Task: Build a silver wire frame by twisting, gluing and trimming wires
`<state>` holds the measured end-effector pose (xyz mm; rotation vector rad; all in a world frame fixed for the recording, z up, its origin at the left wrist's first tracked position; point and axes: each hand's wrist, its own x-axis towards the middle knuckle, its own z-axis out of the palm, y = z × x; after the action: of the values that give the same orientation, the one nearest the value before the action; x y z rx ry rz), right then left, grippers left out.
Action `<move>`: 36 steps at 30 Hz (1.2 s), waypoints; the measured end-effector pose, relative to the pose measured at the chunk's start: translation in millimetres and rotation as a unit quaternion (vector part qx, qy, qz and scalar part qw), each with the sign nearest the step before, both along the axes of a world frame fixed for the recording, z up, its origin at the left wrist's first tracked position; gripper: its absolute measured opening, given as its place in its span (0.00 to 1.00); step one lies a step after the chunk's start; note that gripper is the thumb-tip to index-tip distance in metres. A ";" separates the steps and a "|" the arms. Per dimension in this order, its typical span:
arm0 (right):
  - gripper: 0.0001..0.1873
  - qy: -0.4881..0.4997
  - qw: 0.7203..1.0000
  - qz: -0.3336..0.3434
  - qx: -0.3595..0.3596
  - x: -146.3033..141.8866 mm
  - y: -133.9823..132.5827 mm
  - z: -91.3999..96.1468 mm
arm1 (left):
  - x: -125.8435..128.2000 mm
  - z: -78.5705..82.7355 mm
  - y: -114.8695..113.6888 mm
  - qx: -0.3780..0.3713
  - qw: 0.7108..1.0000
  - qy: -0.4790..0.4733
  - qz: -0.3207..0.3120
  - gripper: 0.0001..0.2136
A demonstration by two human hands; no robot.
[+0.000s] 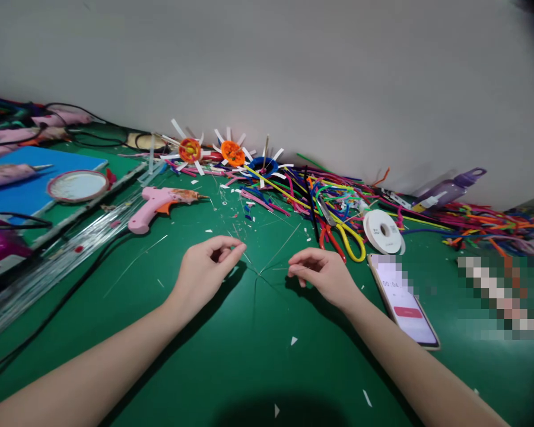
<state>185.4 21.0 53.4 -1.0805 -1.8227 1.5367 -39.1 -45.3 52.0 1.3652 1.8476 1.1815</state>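
My left hand (pixel 208 265) rests on the green table (pixel 249 356) with thumb and forefinger pinched on the end of a thin wire (pixel 267 261). My right hand (pixel 321 270) lies a little to its right, fingers curled in a pinch on what looks like the same bundle of thin wires, which cross between the two hands. A pink glue gun (pixel 160 204) lies beyond my left hand. Yellow-and-red scissors (pixel 342 234) and a roll of white ribbon (pixel 382 231) lie beyond my right hand.
A phone (pixel 407 302) lies face up right of my right hand. Three paper-rayed flowers (pixel 231 153) and a heap of coloured pipe cleaners (pixel 338 193) line the wall. A purple bottle (pixel 447 191) lies at right. A blue board (pixel 26 178), a round lid (pixel 78 185) and clear rods (pixel 48 261) sit at left.
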 end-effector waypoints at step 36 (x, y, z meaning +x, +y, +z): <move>0.12 0.017 0.999 -0.036 -0.016 -4.7 1.8 -16.1 | 1.1 -0.1 1.1 -0.003 1.000 -0.005 0.008 0.11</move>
<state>180.7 22.7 37.3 -1.1163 -1.7236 1.5366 -38.0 -44.2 51.9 1.3398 1.8571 1.1883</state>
